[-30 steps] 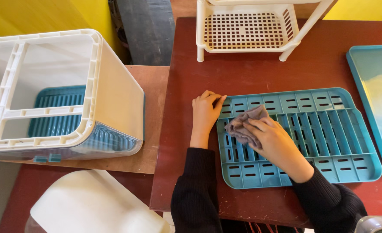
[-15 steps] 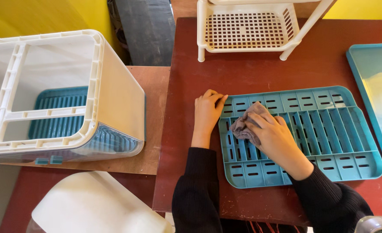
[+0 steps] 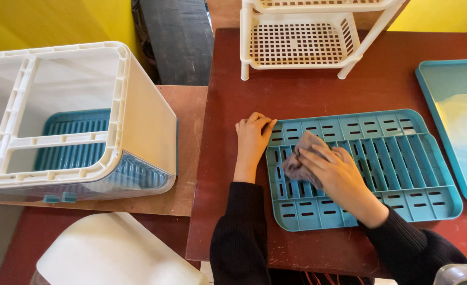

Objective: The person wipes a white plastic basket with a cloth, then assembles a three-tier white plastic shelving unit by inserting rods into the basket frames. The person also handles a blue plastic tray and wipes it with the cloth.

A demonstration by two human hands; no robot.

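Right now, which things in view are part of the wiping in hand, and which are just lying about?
In hand:
- grey cloth under the right hand
- blue slotted tray, with the left hand at its corner

Lying about:
- white plastic rack
- white box with clear walls
- flat blue tray, far right

There is a single view, from a camera worn on the person's head. It looks steeply down and forward across the dark red table (image 3: 318, 100), close enough that both black sleeves enter from the bottom edge of the frame. The near edge of the table runs along the bottom and its left edge drops down the middle. Left of that edge the view takes in a lower wooden table (image 3: 188, 105). The table's far side runs out of the top of the frame and its right part out of the right.
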